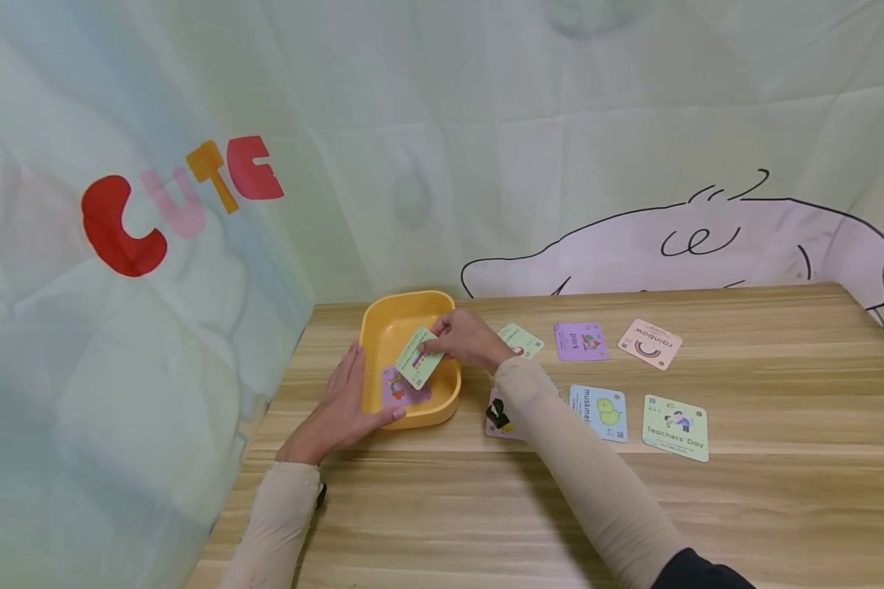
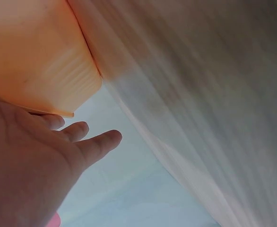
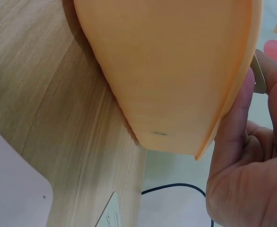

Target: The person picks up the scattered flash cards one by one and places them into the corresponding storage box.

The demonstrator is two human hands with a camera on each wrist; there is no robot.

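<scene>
Green card is over the yellow tray, at the left of the table, tilted, above the tray's right half. Right hand has it pinched by the far right corner, thumb and fingers clamped on it, reaching in across the right rim. Right wrist view: card edge between thumb and finger, just beside the rim; tray hides the rest. Purple card lies in the tray, near end, partly covered in view by the green one; can't tell if the two touch.

Left hand on the tray's left wall, fingers straight and together in the head view, thumb apart from them and out along the near rim. Left wrist view: palm by the outer wall, fingertips slightly spread.

Right of tray, cards in two rows. Far row, left to right: pale green card, partly behind the right wrist; "park" card, purple; "rainbow" card, pink, upside down. Near row: pink card, mostly under the forearm in view, black and yellow picture; muskmelon card, blue; "Teachers' Day" card, green. Far side: curtain, outlined drawing; red, pink, orange "CUTE" letters left.
</scene>
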